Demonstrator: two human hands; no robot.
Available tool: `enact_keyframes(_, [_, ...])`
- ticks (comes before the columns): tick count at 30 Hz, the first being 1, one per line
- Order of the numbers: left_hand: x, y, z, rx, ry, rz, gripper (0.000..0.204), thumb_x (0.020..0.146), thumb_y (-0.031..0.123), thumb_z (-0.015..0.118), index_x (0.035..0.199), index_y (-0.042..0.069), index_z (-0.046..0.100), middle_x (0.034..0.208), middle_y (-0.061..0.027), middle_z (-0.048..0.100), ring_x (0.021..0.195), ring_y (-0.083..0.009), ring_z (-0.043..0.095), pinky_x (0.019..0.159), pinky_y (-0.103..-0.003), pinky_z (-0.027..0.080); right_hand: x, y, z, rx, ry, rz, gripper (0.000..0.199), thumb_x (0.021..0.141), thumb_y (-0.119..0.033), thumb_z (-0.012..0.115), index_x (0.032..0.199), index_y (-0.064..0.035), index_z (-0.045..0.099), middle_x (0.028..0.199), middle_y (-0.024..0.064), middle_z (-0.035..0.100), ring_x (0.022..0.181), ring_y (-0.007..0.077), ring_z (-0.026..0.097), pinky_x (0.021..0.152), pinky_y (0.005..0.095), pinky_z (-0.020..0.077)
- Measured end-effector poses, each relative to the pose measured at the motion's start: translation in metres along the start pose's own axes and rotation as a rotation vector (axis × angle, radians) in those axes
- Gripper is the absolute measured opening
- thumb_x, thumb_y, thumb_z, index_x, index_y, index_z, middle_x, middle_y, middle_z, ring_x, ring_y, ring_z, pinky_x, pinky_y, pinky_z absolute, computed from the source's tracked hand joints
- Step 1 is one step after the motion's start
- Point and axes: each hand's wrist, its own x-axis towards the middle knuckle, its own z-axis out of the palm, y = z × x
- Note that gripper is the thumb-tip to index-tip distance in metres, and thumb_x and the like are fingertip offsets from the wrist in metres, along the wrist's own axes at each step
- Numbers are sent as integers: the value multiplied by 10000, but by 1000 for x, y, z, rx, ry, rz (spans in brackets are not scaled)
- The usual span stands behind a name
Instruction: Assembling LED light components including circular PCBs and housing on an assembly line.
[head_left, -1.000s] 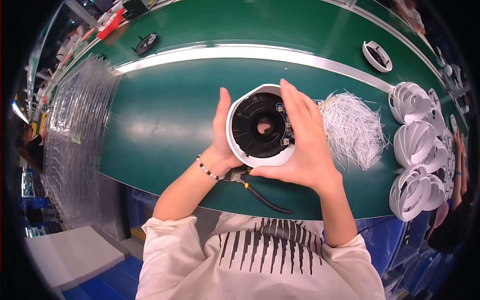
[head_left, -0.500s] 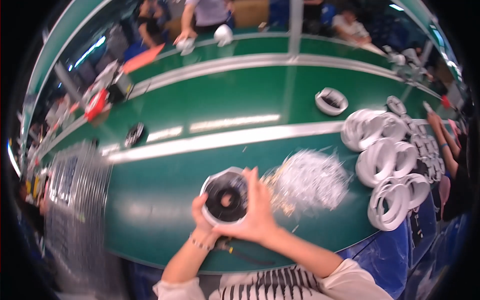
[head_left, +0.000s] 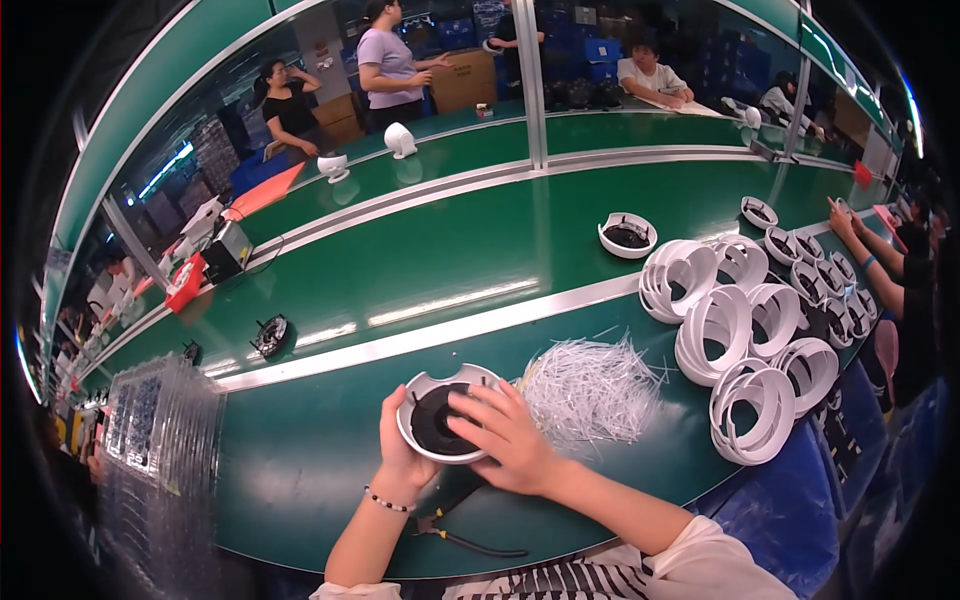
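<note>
Near the table's [head_left: 300,470] front edge, the round white housing [head_left: 447,417] with a dark inner part sits tilted, left hand [head_left: 400,455] cupping its lower rim, right hand [head_left: 510,440] spread across its face. It looks light, rigid, smooth plastic; the rim seems the safest hold, away from the inner part. Beside it lie white strips [head_left: 592,390].

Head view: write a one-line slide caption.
Both hands, left and right, hold a round white housing beside white cable ties.

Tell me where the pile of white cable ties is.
In the head view, the pile of white cable ties lies on the green table, just right of the right hand.
</note>
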Motion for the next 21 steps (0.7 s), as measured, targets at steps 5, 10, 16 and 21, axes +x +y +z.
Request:
enact_keyframes(5, [15,0,-8,271,-61,-91,505,899,412,341,1176,18,496,1131,-164,581,1009,-262,587,897,-370,473,-11,9,-12,142,33,5,360,603,-27,707,946,-87,617,1038,50,643,988,240,594,947,460,395])
enact_keyframes(10, [31,-1,-3,249,-113,-192,477,908,356,334,1185,-1,484,1136,-174,572,1015,-258,583,899,-368,471,-7,8,-23,42,44,51,393,609,-41,706,991,-74,619,1111,62,612,1049,254,558,965,466,376])
enact_keyframes(16, [55,2,7,347,-113,-134,448,912,313,323,1176,-10,487,1127,-165,577,1028,-248,576,913,-359,461,-8,18,-32,-18,33,89,355,627,-30,682,978,-58,635,1107,62,614,1012,253,569,939,459,391])
enact_keyframes(21, [66,4,9,354,-159,-136,440,916,308,357,1181,-17,491,1135,-159,579,1043,-248,571,918,-357,461,-9,22,-33,-69,40,83,333,639,-20,678,968,-56,636,1096,73,619,1010,256,572,941,453,391])
